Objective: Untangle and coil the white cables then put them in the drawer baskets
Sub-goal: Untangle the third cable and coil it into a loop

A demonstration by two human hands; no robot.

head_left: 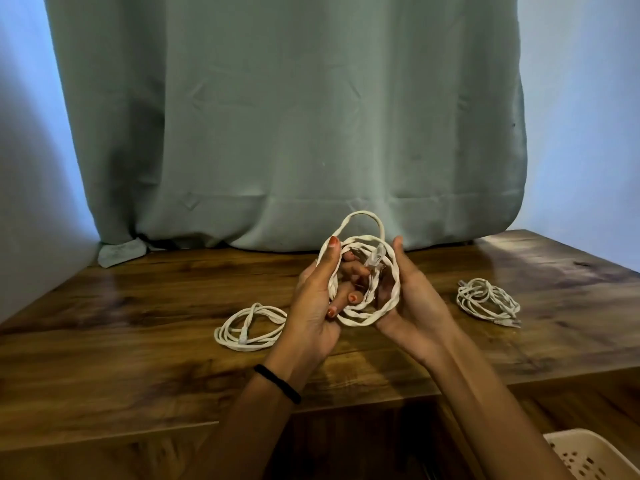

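Note:
Above the middle of the table I hold a white flat cable (pixel 388 303) wound into loose loops, its clear plug showing near the top of the coil. My left hand (pixel 315 306) grips the coil's left side, fingers curled through the loops. My right hand (pixel 412 299) cups the right side from below and behind, thumb up. A neatly coiled white cable (pixel 251 327) lies on the table just left of my left hand. A looser bundle of white cable (pixel 488 301) lies on the table to the right.
The wooden table (pixel 138 341) runs back to a grey-green curtain (pixel 287 116). A corner of a beige perforated basket (pixel 595 455) shows at the bottom right, below the table's front edge.

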